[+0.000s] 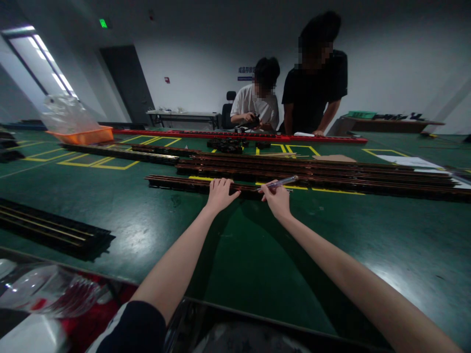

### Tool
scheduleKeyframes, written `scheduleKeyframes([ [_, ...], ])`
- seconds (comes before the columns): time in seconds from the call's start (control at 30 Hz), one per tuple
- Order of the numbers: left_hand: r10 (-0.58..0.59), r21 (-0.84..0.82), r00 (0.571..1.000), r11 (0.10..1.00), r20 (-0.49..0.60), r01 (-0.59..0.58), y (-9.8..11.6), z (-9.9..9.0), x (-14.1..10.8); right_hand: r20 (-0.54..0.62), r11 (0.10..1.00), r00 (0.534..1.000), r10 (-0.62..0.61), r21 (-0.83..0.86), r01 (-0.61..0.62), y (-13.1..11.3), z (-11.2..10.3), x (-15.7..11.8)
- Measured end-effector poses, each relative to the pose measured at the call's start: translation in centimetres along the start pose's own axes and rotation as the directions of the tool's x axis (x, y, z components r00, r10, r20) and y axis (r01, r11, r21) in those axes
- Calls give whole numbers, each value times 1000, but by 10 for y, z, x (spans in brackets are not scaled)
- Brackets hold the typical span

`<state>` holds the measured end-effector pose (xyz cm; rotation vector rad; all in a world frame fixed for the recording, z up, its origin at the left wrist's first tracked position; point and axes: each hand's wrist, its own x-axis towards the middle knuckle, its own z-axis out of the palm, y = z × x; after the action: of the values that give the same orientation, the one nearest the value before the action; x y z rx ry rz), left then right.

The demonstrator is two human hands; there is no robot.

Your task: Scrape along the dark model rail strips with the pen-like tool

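Note:
A long dark rail (176, 183) with copper-coloured edges lies across the green table (154, 215). My left hand (222, 195) rests on it near its middle, fingers over the top and thumb pointing right along its near side. To the right, my right hand (276, 198) is closed around a slim translucent pen-like tool (285, 181). The tool's tip points left, down at the rail. Whether the tip touches the rail is too small to tell. Just behind, a wide bundle of similar rails (331, 174) stretches to the right.
More rails lie at the near left (55, 228) and back left (121, 152). An orange tray (81, 135) holds clear plastic bags. Beyond a red strip (331, 138), two people stand or sit. White papers (412, 162) lie at the right. Clear plastic packaging (44, 289) sits below the table's near-left edge.

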<state>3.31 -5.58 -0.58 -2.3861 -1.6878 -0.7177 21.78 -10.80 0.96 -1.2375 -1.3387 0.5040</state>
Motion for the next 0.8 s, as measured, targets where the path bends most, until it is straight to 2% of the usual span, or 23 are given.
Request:
scheduleKeyframes([
  [0.33, 5, 6, 1000, 1000, 3, -5, 2, -1, 0, 30, 1000, 999, -30, 4, 29, 0, -1, -1],
  [0.8, 60, -28, 998, 998, 27, -59, 5, -5, -1, 30, 997, 999, 21, 72, -23, 2, 2, 1],
])
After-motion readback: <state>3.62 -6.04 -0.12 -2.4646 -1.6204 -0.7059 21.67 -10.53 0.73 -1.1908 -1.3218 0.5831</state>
